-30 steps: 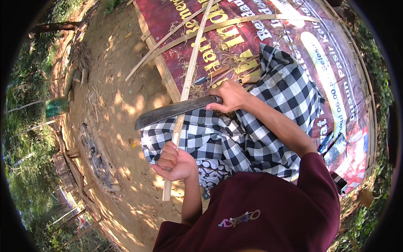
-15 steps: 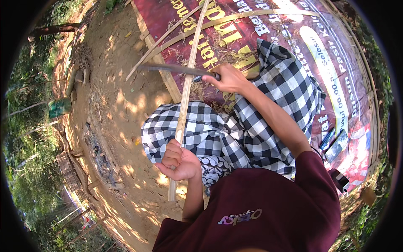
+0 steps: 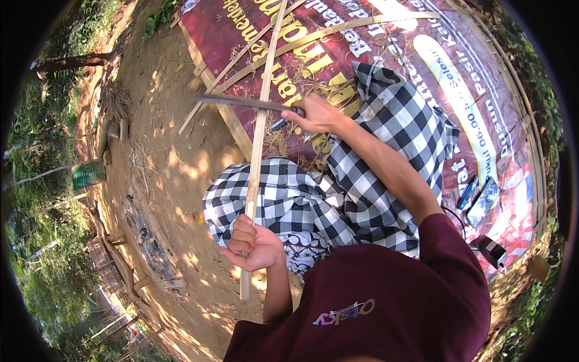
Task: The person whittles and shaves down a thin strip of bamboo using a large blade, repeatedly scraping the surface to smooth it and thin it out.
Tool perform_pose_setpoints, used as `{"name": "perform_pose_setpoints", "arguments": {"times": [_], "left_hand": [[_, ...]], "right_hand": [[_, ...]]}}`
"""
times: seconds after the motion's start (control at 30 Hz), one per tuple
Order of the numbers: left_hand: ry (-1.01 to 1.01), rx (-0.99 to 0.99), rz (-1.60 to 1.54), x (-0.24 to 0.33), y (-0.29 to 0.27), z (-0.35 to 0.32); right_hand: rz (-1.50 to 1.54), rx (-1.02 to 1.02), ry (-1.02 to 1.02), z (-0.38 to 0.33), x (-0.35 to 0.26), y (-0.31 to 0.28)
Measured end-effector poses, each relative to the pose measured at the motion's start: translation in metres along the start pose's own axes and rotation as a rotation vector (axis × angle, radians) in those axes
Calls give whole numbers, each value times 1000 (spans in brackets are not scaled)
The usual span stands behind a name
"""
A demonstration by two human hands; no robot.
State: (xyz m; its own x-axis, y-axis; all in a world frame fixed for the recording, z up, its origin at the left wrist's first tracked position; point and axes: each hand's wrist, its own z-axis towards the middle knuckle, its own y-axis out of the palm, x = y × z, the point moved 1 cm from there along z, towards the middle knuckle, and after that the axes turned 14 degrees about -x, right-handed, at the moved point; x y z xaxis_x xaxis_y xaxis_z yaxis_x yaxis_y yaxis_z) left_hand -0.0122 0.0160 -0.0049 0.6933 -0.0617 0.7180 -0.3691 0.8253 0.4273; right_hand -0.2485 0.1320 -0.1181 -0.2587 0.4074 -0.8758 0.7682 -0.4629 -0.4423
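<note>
A long pale split-bamboo strip (image 3: 257,151) runs from the top edge down past my checked lap. Near its lower end my left hand (image 3: 254,242) is wrapped round it, with a short end sticking out below the fist. My right hand (image 3: 316,114) is closed on the dark handle of a long-bladed knife (image 3: 235,102). The blade lies across the strip, pointing left, and its tip is smeared by motion. Whether the edge bites into the bamboo I cannot tell.
Beneath me a printed red banner (image 3: 211,42) is spread, strewn with curly shavings (image 3: 278,136) and bordered by a bamboo pole (image 3: 235,127). Other strips (image 3: 338,27) cross it. A phone (image 3: 484,202) lies at right beside a blue object (image 3: 467,193). Bare earth (image 3: 163,114) stretches left.
The knife and my right hand have shifted slightly left in view, with the blade still across the strip. My left hand keeps its grip, and the strip's lower end sits a little lower.
</note>
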Motion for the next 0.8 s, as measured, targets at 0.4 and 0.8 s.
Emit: {"name": "perform_pose_setpoints", "arguments": {"times": [0.4,0.8], "left_hand": [[-51,206,-32,6,-10,21],[-46,87,-31,5,-2,9]], "right_hand": [[-287,12,-249,-7,-18,17],[-355,44,-364,-25,-18,20]]}}
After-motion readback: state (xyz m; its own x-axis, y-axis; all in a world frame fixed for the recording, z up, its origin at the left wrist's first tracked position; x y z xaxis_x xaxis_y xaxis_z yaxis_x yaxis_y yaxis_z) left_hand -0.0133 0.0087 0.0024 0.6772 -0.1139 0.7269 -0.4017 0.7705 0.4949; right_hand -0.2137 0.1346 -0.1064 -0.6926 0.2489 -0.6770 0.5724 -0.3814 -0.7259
